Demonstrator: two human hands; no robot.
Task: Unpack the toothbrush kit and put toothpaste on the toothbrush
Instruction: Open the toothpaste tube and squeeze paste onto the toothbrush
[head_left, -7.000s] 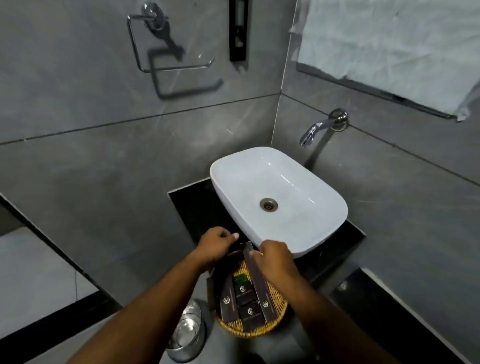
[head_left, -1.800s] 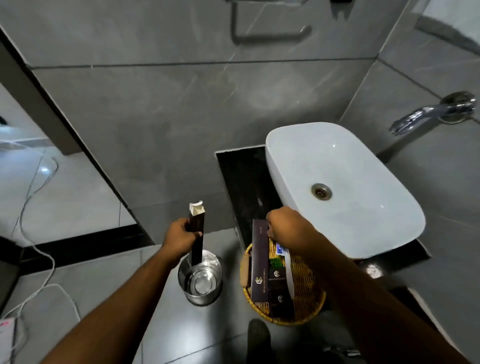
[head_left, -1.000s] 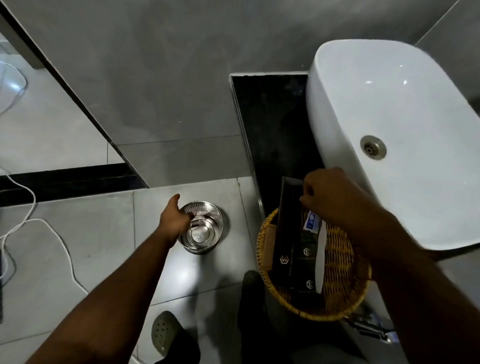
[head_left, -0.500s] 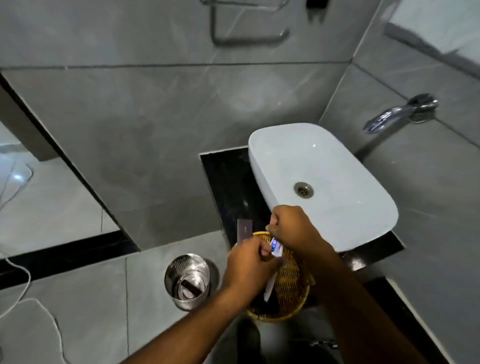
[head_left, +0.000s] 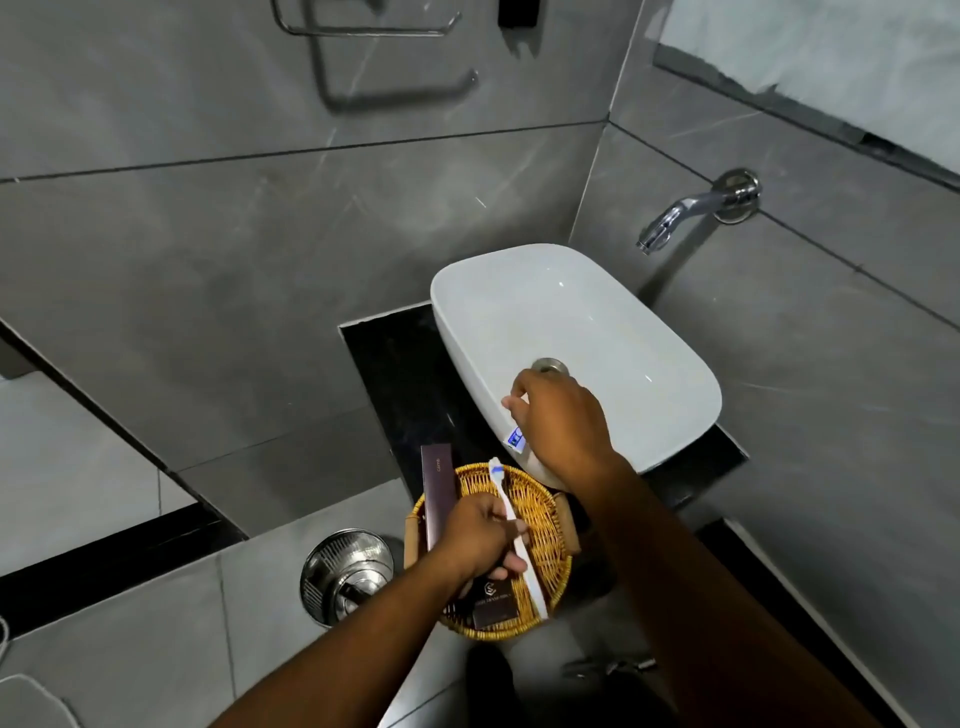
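My left hand (head_left: 480, 535) grips a white toothbrush (head_left: 511, 514) over the wicker basket (head_left: 545, 519); its blue-and-white bristle head points away from me. My right hand (head_left: 563, 421) is raised over the near rim of the white basin (head_left: 597, 312) and holds a small white toothpaste tube (head_left: 516, 439) with a blue label. The tube's white end sticks out past my fingers. The two hands are apart, the tube above and right of the brush head. Dark kit boxes lie in the basket, a long one (head_left: 436, 499) standing at its left side.
A steel bin (head_left: 345, 582) stands on the floor left of the basket, with a discarded box inside. The basin sits on a black counter (head_left: 395, 374). A chrome tap (head_left: 691, 208) juts from the right wall. A towel ring hangs on the far wall.
My left hand dropped the empty box in the bin, then came to the basket and took the toothbrush. My right hand has lifted the tube up toward the basin, apart from the left.
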